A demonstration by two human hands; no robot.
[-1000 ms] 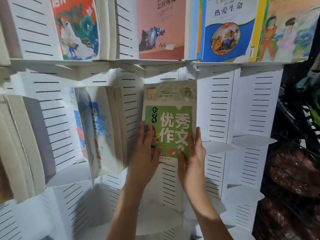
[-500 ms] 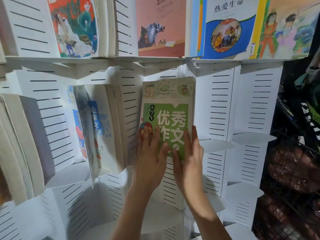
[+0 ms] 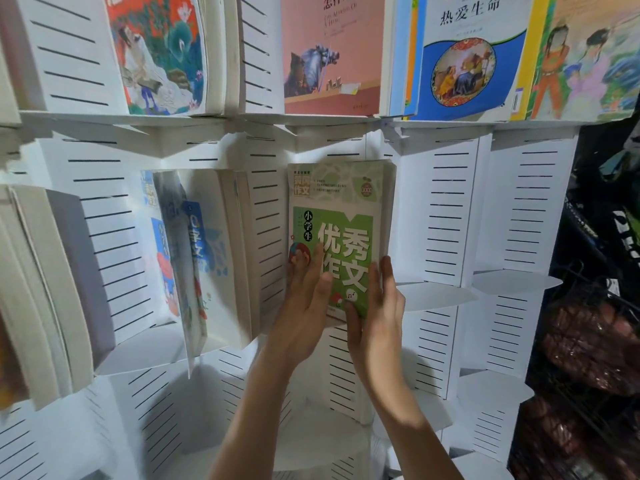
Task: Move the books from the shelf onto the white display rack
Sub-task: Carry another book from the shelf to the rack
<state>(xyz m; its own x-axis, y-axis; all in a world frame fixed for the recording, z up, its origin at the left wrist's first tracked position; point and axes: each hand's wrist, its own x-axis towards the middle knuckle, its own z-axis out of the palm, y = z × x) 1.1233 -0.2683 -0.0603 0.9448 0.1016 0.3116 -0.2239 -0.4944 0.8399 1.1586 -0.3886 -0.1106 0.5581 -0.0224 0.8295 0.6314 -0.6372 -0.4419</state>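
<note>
A green-covered book (image 3: 341,216) stands upright against the slotted back panel of the white display rack (image 3: 450,209), in the middle row. My left hand (image 3: 306,303) lies flat on the book's lower left cover with its fingers straight. At the lower right corner my right hand (image 3: 377,306) has straight fingers along the edge and its thumb on the cover. The book's bottom edge is hidden behind both hands.
The rack's top row holds several picture-cover books (image 3: 329,53). Left of the green book a blue-and-white book (image 3: 204,258) leans in its slot, with pale books (image 3: 41,292) further left. Bare white ledges (image 3: 516,282) lie to the right, beside a dark wire rack (image 3: 595,341).
My left hand has slid right across the lower cover, so both hands are closer together. The green book has stayed almost in place against the rack.
</note>
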